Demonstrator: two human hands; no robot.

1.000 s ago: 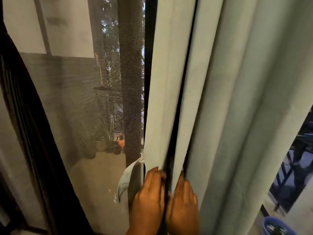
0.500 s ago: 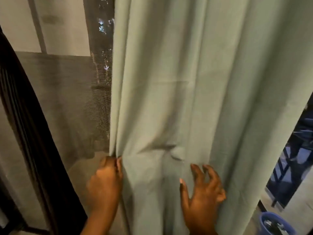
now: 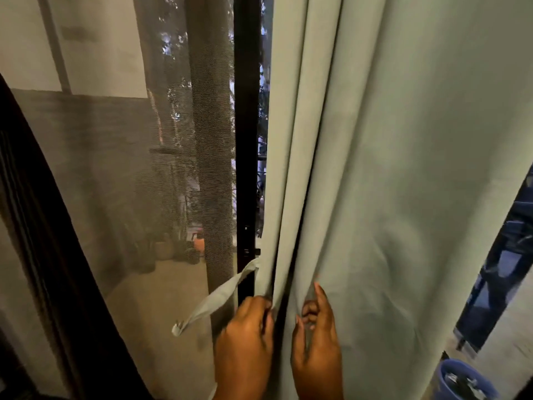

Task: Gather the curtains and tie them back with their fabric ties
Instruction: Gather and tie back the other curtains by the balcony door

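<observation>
Landmark: the black door frame post (image 3: 246, 140), running vertically just left of the gathered cloth. The pale green curtain (image 3: 389, 168) hangs immediately right of this post, its folds bunched toward the post's lower part. The fabric tie (image 3: 215, 298) leaves the curtain's left edge right at the post and slants down and to the left across the mesh screen (image 3: 115, 183); its long axis runs diagonally, the free end hanging well left of the post and unheld. Left hand (image 3: 246, 339) sits just below and right of the post's foot, fingers curled and pinching the curtain's outermost fold. Right hand (image 3: 315, 336) lies further right of the post, index finger extended up along the cloth, the other fingers bent into a fold; whether they truly pinch it I cannot tell. Judgement: the tie's loose end lies to the left and slightly below the left hand's knuckles, so the left hand is the nearer one for taking it, while the right hand keeps the bundle together. The curtain is gathered but not yet tied.
</observation>
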